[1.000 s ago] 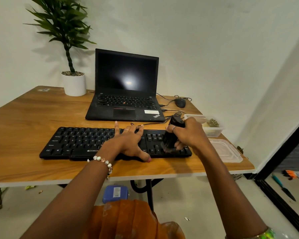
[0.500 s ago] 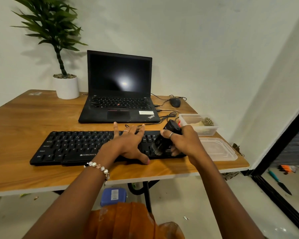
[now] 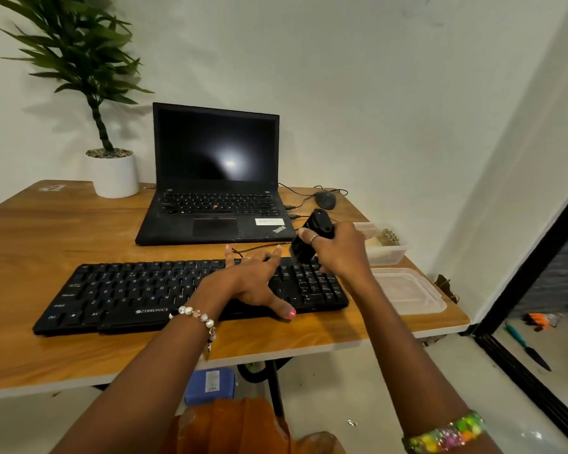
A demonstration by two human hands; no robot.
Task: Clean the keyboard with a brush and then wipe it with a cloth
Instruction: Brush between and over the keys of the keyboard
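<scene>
The brushing step is under way, judging by the tool in hand. The right hand (image 3: 341, 250) is curling its fingers (image 3: 312, 239) round a black brush (image 3: 310, 239), holding it tilted over the right end of the keyboard (image 3: 138, 290). The left hand (image 3: 253, 283) is lying flat, fingers straight, pressing the keys just left of the brush (steadying, probably). The keyboard is resting on the worktop (image 3: 46, 244). Next comes sweeping across the remaining keys; no cloth is visible.

A long black plastic keyboard (image 3: 138, 293) lies flat along the wooden desk's (image 3: 46, 244) front edge. A stubby black brush (image 3: 310, 239) is tilted, bristles down, over its right end.
</scene>
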